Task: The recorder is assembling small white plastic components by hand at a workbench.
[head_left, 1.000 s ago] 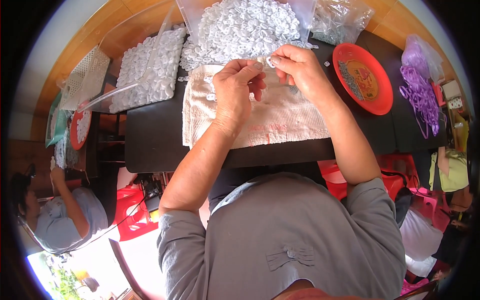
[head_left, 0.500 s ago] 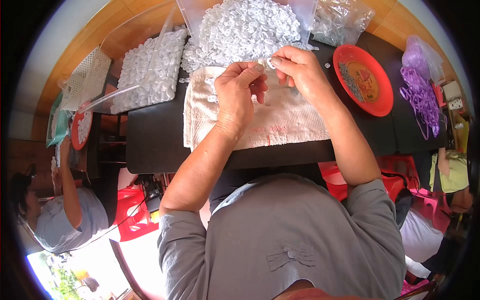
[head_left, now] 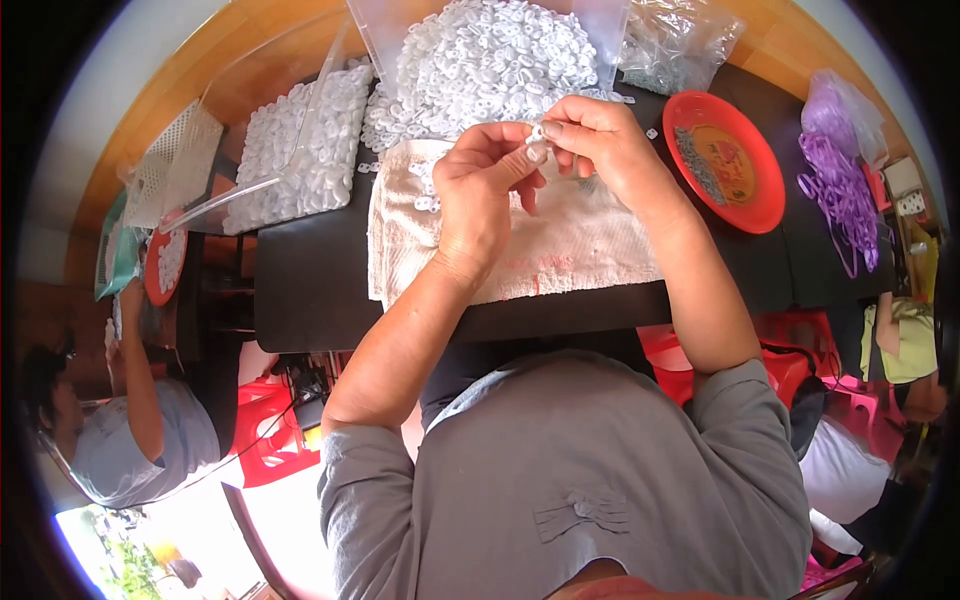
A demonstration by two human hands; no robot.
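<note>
My left hand (head_left: 482, 185) and my right hand (head_left: 605, 142) meet above a beige cloth (head_left: 560, 235). Between their fingertips is a small white plastic piece (head_left: 536, 132) with holes. The right thumb and forefinger pinch it, and the left thumb and forefinger close on its other side. Anything smaller in the fingers is hidden. Several like white pieces (head_left: 427, 203) lie on the cloth by my left wrist. Beyond my hands, a big heap of white pieces (head_left: 495, 60) spills from a clear bin (head_left: 610, 45).
A red plate (head_left: 765, 190) with small grey metal bits is at right, beside purple straps (head_left: 845, 200). Behind it is a clear plastic bag (head_left: 680, 45). At left, more white pieces (head_left: 300, 130) fill a clear box (head_left: 215, 205). A person (head_left: 145, 420) works at far left.
My hands have come together. The white piece in my right fingers now touches the left fingertips, where a gap stood before.
</note>
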